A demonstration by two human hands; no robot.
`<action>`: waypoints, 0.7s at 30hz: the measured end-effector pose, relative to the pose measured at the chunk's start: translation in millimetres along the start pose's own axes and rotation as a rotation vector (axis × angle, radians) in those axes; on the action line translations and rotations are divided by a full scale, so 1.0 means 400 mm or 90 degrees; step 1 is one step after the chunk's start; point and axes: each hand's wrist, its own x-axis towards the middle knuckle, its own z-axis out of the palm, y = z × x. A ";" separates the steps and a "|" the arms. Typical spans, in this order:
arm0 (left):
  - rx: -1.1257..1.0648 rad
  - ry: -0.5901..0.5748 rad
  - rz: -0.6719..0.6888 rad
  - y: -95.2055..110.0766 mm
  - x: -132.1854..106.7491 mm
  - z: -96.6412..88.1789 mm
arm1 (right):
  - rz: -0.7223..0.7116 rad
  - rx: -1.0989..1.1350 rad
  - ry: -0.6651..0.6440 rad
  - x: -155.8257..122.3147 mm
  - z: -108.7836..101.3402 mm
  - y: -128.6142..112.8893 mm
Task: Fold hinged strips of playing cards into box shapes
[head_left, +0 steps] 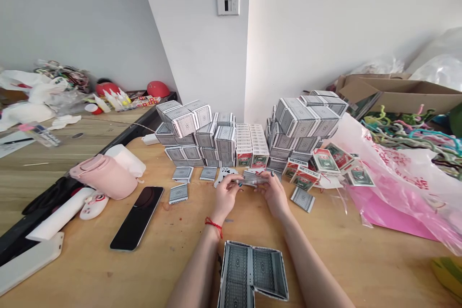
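Both my hands meet over the middle of the wooden table (173, 260). My left hand (226, 196) and my right hand (273, 194) are closed on the two ends of a deck of playing cards (252, 180), held flat between them. It is blurred. Just behind it lie face-up cards (224, 173) and single grey-backed decks (178, 193). Stacks of grey card packs (202, 137) rise behind the hands, with another stack (301, 127) to the right. A red string circles my left wrist. Three grey packs (250, 274) lie pushed together between my forearms.
A black phone (137, 217) lies left of my arms, beside a pink bottle (104, 176) on its side and white rolls. Red-and-green card boxes (327, 161) spill onto a pink plastic bag (390, 192) at right. A cardboard box (397, 89) and coloured cords sit behind.
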 end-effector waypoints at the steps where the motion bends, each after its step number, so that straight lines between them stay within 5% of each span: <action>1: 0.013 0.003 0.036 0.001 0.001 -0.002 | 0.000 0.002 0.007 0.003 -0.003 0.001; 5: 0.018 0.004 0.080 0.003 0.003 -0.005 | 0.030 -0.007 0.030 0.007 -0.002 0.003; 13: -0.061 0.011 -0.030 -0.005 0.003 -0.002 | 0.168 0.022 0.027 -0.001 0.011 -0.003; 18: -0.230 0.018 -0.194 -0.003 0.004 -0.002 | 0.095 0.011 0.023 -0.003 0.015 -0.003; 21: -0.182 0.021 -0.211 0.001 0.005 0.000 | 0.056 -0.044 -0.029 -0.010 0.023 -0.001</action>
